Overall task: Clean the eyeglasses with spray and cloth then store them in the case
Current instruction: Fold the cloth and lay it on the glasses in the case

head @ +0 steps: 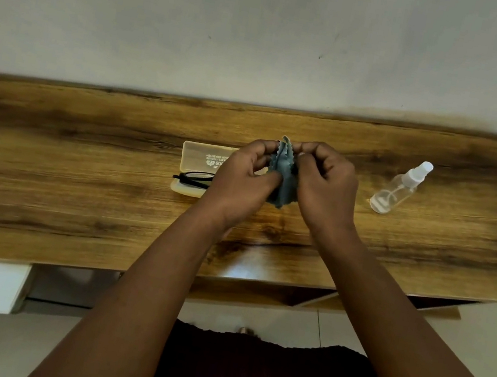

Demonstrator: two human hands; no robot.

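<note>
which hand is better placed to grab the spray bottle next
Probably the right hand. The spray bottle lies on the table on its side, with nothing between them. The left hand would have to cross over. Both hands now pinch the cloth.

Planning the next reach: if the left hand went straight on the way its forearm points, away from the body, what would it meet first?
Probably the open case holding the eyeglasses, just beyond the left hand; height above them is unclear.
</note>
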